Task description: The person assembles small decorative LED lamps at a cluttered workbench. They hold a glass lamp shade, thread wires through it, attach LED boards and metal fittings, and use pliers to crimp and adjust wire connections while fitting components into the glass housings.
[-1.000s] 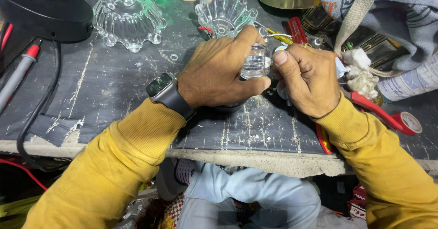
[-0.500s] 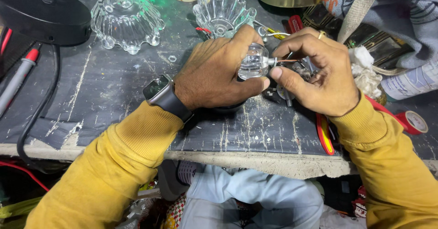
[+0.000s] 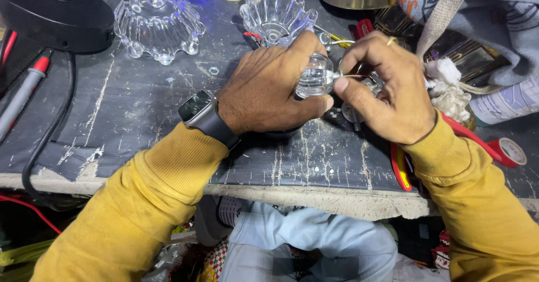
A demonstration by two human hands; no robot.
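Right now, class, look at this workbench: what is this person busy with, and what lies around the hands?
A person in yellow sleeves holds a small clear glass piece in the left hand, just above a dark, scratched workbench. The right hand pinches a thin wire at the piece's end. Two fluted glass bowls sit behind, with tape rolls and a red-tipped probe at the sides.

Two mustard-yellow sleeves reach over a black worktop streaked with pale grey scratches, its front edge worn to off-white. A black wristwatch has a dark glossy face. The small glass piece is clear and colourless, as are two fluted clear glass bowls, one tinted blue by light behind it. Nearby lie a red roll of tape, a grey cloth and a red-tipped probe.
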